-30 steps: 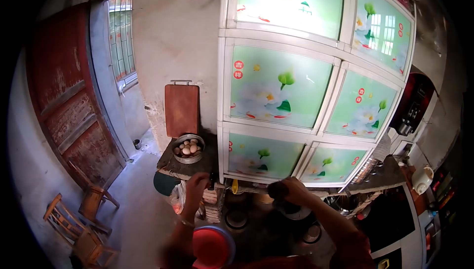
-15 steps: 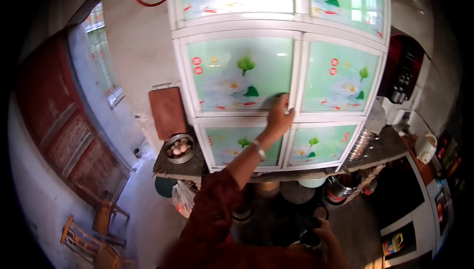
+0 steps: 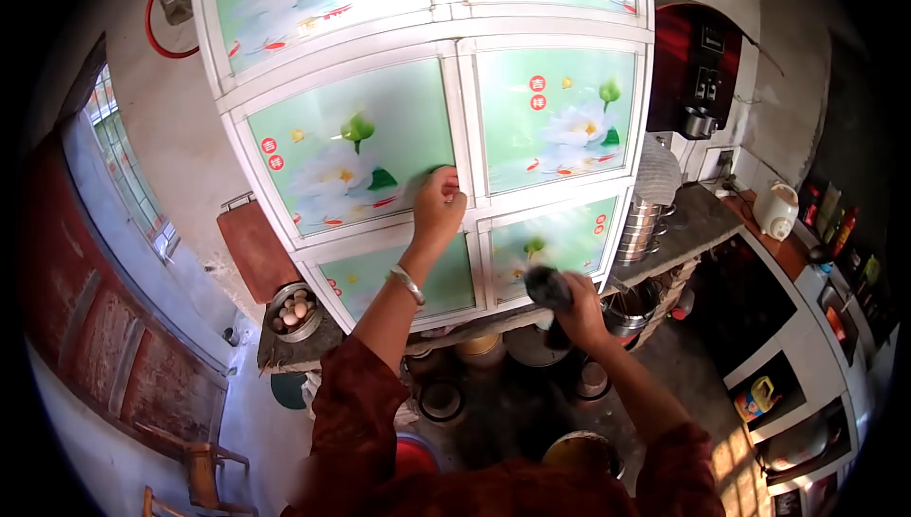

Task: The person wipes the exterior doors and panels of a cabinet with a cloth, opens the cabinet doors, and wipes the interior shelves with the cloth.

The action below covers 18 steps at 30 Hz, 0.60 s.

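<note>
A white-framed cabinet with pale green, lotus-printed panels fills the middle of the head view. My left hand, a bangle on its wrist, has its fingers curled at the right edge of the middle-left cabinet door. That door looks closed. In front of the lower right panel, my right hand is closed around a dark, bundled thing. Motion blurs it, so its kind and whether it touches the panel cannot be made out.
Left of the cabinet, a bowl of eggs sits on the ledge near a brown board. Stacked metal pots stand at the right. Pots and a red basin are below. A wooden chair stands lower left.
My right hand has risen from low by the floor pots to the lower right panel with the dark thing. My left hand stays at the door edge. The view has shifted right and tilted.
</note>
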Motion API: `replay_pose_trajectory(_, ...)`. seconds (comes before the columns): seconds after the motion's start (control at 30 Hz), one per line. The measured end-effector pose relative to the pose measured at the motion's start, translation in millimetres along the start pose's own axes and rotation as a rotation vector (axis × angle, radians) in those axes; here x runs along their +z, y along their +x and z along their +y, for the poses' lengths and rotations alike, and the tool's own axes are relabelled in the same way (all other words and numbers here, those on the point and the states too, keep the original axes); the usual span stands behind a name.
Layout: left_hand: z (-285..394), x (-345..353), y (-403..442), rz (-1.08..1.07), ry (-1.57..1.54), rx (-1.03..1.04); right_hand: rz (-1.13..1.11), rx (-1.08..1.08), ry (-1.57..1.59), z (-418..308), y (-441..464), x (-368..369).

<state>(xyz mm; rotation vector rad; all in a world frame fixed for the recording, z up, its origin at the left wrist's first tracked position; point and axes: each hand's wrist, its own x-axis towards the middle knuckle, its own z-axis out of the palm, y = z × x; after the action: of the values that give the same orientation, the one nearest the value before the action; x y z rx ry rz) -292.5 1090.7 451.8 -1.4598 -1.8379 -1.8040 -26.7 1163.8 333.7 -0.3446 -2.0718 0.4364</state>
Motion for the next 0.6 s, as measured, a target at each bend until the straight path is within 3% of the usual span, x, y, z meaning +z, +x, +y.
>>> replay_pose_trajectory(0.17,7,-11,-2,-0.077,-0.067,-0.072,0.17,-0.397,-0.046,-48,146,-2)
replay_pose_trajectory(0.23,7,-15,0,-0.108,-0.138,-0.099,0.26,-0.381,-0.125,-44,185,26)
replay_pose_trajectory(0.4,16,-23,-3,-0.185,-0.147,-0.087,0.212,-0.488,-0.287,-17,138,56)
replay_pose_trajectory(0.53,16,-29,-1,-0.24,-0.173,-0.139,0.185,-0.493,-0.266,-16,157,44)
replay_pose_trajectory(0.6,16,-29,3,-0.267,-0.176,-0.188,0.283,-0.475,-0.25,-29,188,28)
